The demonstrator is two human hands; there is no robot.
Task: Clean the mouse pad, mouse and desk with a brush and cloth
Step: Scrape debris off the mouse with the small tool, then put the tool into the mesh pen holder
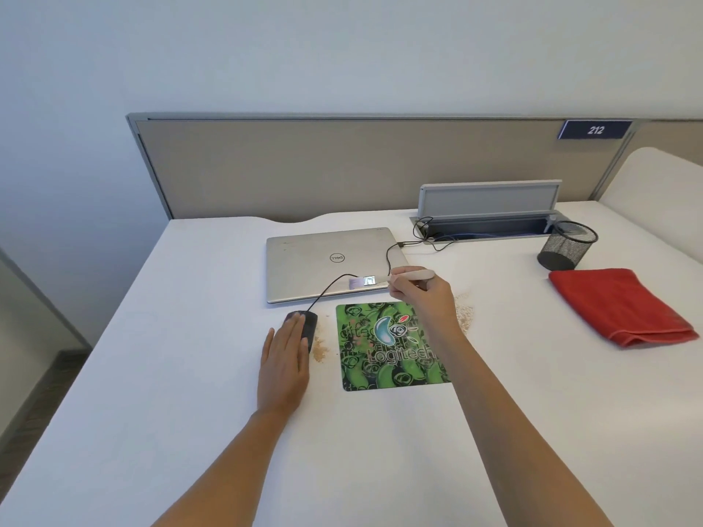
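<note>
Hands first: the left hand (285, 359) lies flat, fingers straight, on top of the mouse (311, 329). My guess is it's just pinning the mouse so it can't slide, not gripping it. The right hand (422, 298) pinches the brush (369, 280) pencil-style by its slim pale handle. The bristles point left over the near edge of the closed silver laptop (323, 256), probably lifted clear of it, though the angle makes that hard to call.

The mouse pad (380, 355) sits between the hands, partly under the right wrist. It's thin and flat with rounded corners and a glossy green print. Sandy crumbs (319, 349) lie just right of the left hand, with another patch just right of the right hand, so I'd say the smooth white bench (190, 374) isn't swept yet. The red cloth (616, 306), folded and soft-looking, lies well to the right of the right hand, near a black mesh cup (567, 245).
</note>
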